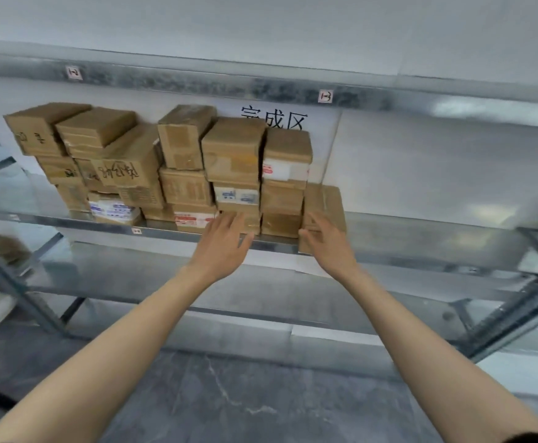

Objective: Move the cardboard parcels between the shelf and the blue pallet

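Now left hand (223,243) and right hand (325,243) hover (fingers spread) by parcels (232,150).

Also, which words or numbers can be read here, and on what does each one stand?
"完成区": white wall sign behind the parcels.
"1-2": left tag on the upper shelf beam, turned sideways.
"1-3": right tag, same beam.
Handwriting on the tilted parcel, printed parcel labels, lower beam tag: too blurred.
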